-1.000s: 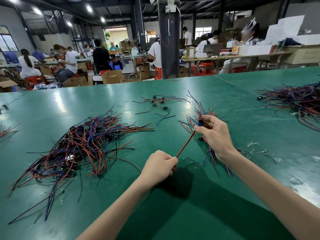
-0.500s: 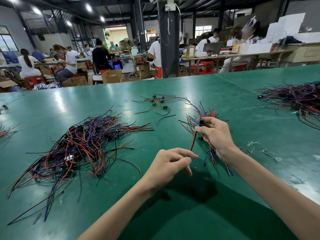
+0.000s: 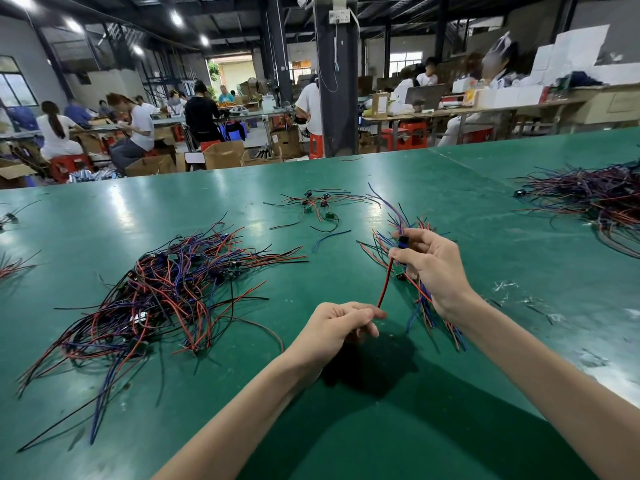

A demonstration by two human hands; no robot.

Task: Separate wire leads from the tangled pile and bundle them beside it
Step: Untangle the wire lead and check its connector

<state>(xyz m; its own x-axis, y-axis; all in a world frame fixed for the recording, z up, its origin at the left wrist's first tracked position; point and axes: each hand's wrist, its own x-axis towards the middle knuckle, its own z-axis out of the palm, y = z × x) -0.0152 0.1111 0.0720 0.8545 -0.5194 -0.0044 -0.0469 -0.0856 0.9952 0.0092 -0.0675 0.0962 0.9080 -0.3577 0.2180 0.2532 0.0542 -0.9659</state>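
Two-end pinch, red lead (image 3: 386, 282) near-vert.

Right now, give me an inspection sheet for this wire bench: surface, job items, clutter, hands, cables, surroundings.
Surface: green table, glossy, pale scraps at right.
Job's things: tangled pile at left; sorted bundle under the right hand; red lead stretched between hands.
Clutter: small connector cluster; second pile far right.
Grippers: left hand pinches the lead's lower end; right hand grips its top.
Cables: cord hanging down the pillar.
Surroundings: seated workers, cardboard boxes, red stools.
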